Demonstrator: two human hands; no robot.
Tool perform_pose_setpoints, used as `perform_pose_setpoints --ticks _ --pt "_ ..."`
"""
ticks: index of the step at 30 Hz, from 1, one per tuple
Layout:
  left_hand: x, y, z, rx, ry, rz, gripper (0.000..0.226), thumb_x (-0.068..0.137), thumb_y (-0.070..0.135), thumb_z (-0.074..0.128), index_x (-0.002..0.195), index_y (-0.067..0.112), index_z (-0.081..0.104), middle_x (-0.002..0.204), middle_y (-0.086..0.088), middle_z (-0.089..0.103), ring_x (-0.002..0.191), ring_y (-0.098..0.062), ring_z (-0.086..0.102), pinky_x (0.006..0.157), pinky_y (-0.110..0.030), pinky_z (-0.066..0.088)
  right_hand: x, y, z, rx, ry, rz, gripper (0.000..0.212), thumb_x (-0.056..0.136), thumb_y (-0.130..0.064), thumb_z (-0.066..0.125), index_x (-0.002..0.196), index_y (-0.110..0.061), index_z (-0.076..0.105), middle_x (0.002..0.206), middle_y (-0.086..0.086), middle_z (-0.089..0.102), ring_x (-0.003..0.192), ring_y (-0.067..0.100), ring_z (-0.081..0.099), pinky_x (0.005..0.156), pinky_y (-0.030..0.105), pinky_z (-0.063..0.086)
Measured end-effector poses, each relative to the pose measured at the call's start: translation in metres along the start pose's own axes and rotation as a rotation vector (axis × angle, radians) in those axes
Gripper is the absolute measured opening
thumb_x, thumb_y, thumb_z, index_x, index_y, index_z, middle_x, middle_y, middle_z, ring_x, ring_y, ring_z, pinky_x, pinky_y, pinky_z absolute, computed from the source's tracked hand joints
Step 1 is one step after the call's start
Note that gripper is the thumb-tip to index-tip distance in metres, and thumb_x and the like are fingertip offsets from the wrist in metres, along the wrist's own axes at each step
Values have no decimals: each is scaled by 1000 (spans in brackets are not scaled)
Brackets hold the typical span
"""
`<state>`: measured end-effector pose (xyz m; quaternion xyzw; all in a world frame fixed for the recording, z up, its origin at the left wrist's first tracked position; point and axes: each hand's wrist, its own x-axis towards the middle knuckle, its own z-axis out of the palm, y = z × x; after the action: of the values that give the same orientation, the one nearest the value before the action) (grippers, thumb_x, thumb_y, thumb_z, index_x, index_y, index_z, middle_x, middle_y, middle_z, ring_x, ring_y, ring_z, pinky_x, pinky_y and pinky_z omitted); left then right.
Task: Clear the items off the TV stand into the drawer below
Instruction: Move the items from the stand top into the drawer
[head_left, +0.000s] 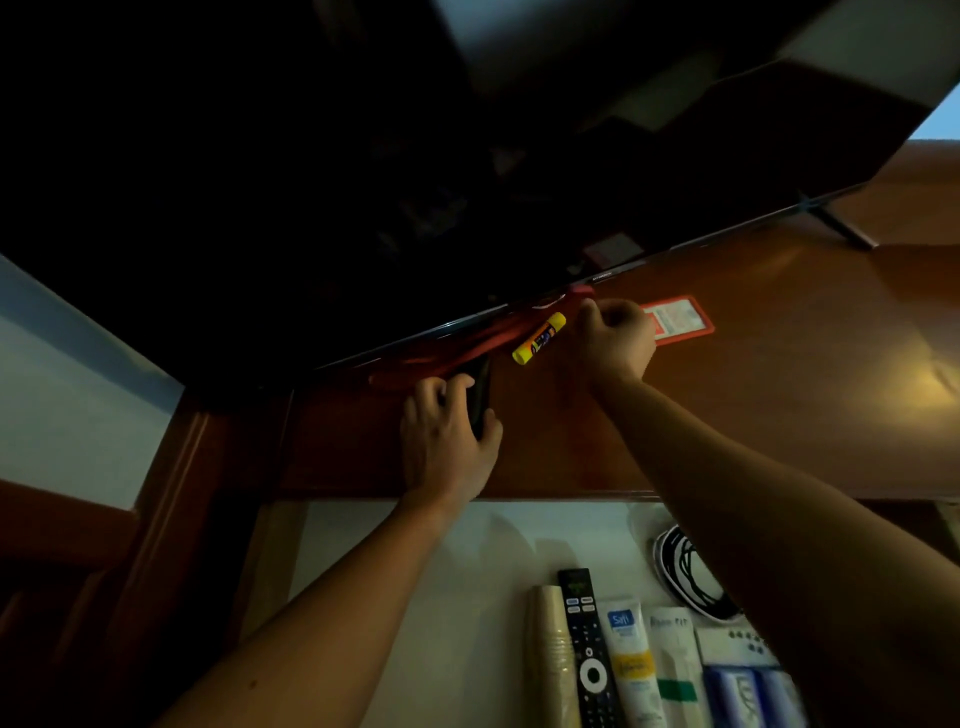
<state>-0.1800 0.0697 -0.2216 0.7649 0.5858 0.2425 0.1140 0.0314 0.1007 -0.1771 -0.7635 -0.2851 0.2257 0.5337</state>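
Your left hand curls its fingers round a slim black oblong device, probably a phone or remote, lying on the glossy brown wooden TV stand top just in front of the dark television screen. It looks rigid and smooth, so keep the grip across its narrow sides. Your right hand is farther right, fingers bunched at the end of a red fabric strap that trails under the screen's lower edge; I cannot tell whether they actually pinch it. The strap should be limp and light, so gather it rather than drag it. Between your hands lies a small yellow glue stick, light and liable to roll. A flat red-framed card sits beyond your right hand. The open white-lined drawer is near you, below.
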Motion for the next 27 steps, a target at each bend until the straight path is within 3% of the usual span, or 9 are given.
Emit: perform_pose_setpoints --ticks 2,5,8,13,15,18,22,24,27 --pt "-1 0 1 1 13 5 45 84 42 60 123 19 57 114 -7 50 98 -28 50 79 -41 47 -2 0 4 13 12 33 18 93 -28 67 100 -14 59 93 -5 62 81 4 59 71 19 51" --pt "-2 0 2 4 23 2 45 83 41 61 122 19 57 113 -8 50 98 -29 50 79 -42 46 -5 6 7 -227 -161 -83 20 93 -36 65 98 -18 59 96 -2 62 83 10 61 70 25 51" --pt "-1 2 1 5 24 -3 46 82 41 61 122 19 57 113 -8 50 98 -29 50 79 -42 46 -9 8 13 -374 -318 -120 30 97 -39 58 115 -15 59 110 4 64 93 15 62 79 35 56" --pt "3 9 -3 27 7 -29 44 80 39 64 119 19 57 111 -9 51 96 -30 51 78 -40 44 -19 -3 29 -638 -326 -180 66 90 -59 57 136 -14 40 130 13 53 111 32 57 87 49 55" --pt "6 12 -5 39 -20 -52 44 82 42 66 118 19 55 111 -9 51 98 -31 52 79 -40 44 -20 -6 34 -652 -322 -155 71 88 -58 61 139 -14 36 133 14 51 116 34 55 87 47 54" --pt "12 16 -10 45 -81 -61 42 86 44 68 118 19 53 114 -11 52 102 -33 53 81 -41 45 -21 -10 34 -571 -338 -113 58 91 -35 65 137 -11 37 130 15 53 113 33 58 86 42 54" --pt "19 21 -25 6 -223 -121 41 89 38 67 119 17 48 124 -15 50 114 -37 49 87 -44 47 -29 -11 19 -519 -343 -42 53 89 -20 67 132 -12 35 124 18 55 107 37 61 86 51 56" --pt "21 24 -33 -40 -282 -199 48 86 39 69 121 17 45 127 -15 49 118 -39 48 90 -46 47 -35 -13 9 -517 -354 -29 55 89 -21 68 131 -12 34 122 19 55 103 37 61 79 48 57" --pt "20 31 -49 -105 -315 -329 64 81 47 71 130 19 41 129 -15 50 117 -38 53 83 -44 50 -45 -18 -5 -510 -364 22 60 91 -24 67 137 -10 31 111 14 54 87 26 60 56 29 49"
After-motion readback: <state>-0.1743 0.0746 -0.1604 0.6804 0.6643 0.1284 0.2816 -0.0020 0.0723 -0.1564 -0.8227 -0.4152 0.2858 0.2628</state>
